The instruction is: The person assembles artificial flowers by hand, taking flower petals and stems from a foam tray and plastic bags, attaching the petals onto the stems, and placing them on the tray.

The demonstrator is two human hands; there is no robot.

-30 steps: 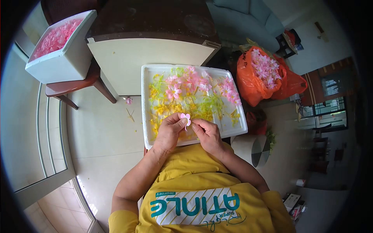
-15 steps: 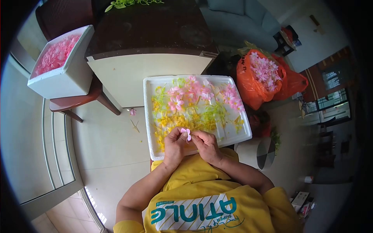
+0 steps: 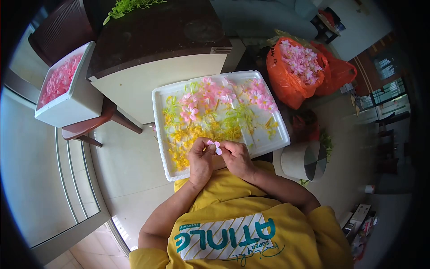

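Pinched between the fingertips of both hands is a small pale pink artificial flower piece [image 3: 217, 151] with rounded petals. My left hand [image 3: 200, 159] is closed on its left side, and my right hand [image 3: 236, 158] is closed on its right side. Both are held over the front edge of a white foam tray [image 3: 162, 152]. Yellow flower parts [image 3: 192, 139] lie spread across the tray's near left half. Pink flowers [image 3: 209, 93] are grouped along its far side, and light green strands [image 3: 240, 115] lie in the middle and right.
On a brown chair [image 3: 98, 119] at the left stands a white foam box [image 3: 71, 105] of pink petals. A dark-topped cabinet [image 3: 152, 40] is behind the tray. At the right, a red plastic bag [image 3: 286, 85] holds pink flowers, above a round stool [image 3: 295, 162].
The view has shifted, so the tray appears higher and a little left. Both hands still pinch the pink flower piece, whose petals now look turned and more spread.
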